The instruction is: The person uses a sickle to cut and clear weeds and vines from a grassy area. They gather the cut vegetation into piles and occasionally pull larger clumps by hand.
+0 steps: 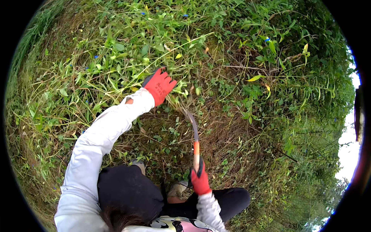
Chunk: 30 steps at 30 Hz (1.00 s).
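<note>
My right hand [200,181], in a red and black glove, is wrapped round the wooden handle of a sickle [194,133]. The handle is orange toward the blade, and the dark curved blade reaches up and left among the stems. Its tip is lost in the grass. Up and left of the blade, my left hand [159,86], in a matching glove, is closed round a bunch of green weeds [152,63]. Leafy stems stick out on both sides of its fingers, while the fingertips are partly hidden. Cut or bent stalks hang below that hand, close to the blade.
Dense weeds with small blue flowers [185,16] cover the slope ahead and to the left. Brown soil with dry stalks [228,135] shows right of the sickle. Taller bushes [309,34] stand at the right. My bent knees [129,191] and shoes [178,189] are close below.
</note>
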{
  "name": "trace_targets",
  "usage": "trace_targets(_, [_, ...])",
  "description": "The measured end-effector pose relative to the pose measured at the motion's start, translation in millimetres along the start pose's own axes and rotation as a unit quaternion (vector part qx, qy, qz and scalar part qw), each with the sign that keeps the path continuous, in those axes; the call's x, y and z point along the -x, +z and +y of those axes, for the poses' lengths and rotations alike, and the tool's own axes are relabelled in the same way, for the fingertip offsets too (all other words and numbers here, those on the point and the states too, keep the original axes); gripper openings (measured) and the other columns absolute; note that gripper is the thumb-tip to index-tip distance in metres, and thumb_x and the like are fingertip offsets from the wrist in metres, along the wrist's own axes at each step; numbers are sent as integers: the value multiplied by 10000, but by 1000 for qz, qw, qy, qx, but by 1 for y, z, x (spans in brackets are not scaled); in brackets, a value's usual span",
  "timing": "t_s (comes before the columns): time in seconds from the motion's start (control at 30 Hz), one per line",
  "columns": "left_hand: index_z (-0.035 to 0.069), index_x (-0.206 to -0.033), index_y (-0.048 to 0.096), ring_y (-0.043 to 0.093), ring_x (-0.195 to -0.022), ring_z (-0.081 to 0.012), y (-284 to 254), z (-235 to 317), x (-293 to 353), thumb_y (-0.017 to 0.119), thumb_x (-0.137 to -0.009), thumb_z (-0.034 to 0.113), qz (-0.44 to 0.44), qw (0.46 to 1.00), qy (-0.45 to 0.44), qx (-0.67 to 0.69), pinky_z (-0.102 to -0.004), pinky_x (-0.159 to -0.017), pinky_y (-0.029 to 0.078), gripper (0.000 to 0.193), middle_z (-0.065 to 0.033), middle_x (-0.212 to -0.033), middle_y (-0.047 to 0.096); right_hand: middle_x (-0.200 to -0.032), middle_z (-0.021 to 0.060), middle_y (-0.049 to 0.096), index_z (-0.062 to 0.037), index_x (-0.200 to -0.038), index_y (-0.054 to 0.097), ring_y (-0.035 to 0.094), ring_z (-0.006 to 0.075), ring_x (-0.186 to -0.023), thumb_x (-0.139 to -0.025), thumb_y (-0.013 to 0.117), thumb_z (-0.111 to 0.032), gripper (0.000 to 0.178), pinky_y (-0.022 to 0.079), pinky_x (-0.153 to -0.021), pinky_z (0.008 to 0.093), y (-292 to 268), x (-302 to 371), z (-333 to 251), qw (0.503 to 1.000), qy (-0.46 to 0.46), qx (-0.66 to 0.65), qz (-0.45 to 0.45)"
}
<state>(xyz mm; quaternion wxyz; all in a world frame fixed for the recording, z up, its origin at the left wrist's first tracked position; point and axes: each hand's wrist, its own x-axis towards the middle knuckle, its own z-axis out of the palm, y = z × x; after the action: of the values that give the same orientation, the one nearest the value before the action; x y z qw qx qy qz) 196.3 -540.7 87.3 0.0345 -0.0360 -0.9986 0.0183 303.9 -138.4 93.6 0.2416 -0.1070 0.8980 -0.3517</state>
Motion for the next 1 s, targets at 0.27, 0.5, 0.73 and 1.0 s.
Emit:
trace_targets(0.27, [97, -1252, 562, 541, -1105, -246, -19, -13, 28, 732, -710, 349, 42, 992, -56, 103, -461, -1104, 285, 621, -73, -1112, 621, -777, -25, 547, -159, -1494, 307, 485, 58, -581, -960, 541, -90, 587, 412, -501, 228, 1, -15, -36, 946, 128, -297, -4])
trace_targets(0.5, [85, -1196, 589, 564, -1070, -259, -20, -20, 45, 746, -666, 290, 132, 980, -64, 138, -457, -1093, 319, 590, -82, -1073, 638, -964, 275, 662, -118, -1460, 332, 646, 449, -897, -878, 629, -280, 674, 525, -753, 489, 48, 0, -14, 1000, 22, -9, -12])
trace_targets(0.73, [-3, -1204, 554, 610, -992, -280, 8, -87, 157, 735, -705, 151, 251, 847, -283, 373, -419, -875, 498, 553, -129, -1065, 619, -757, 34, 572, -115, -1325, 409, 527, 98, -514, -986, 499, -123, 351, 422, -435, 243, 6, 78, -35, 890, 174, -418, -51])
trace_targets(1.0, [-7, -958, 604, 624, -613, -179, 118, -228, 295, 659, -825, 28, 289, 547, -457, 639, -304, -603, 492, 148, -73, -687, 638, -702, 29, 490, -143, -1503, 183, 465, 111, -469, -982, 487, -164, 604, 414, -397, 249, -15, -103, -106, 924, -7, -379, 55])
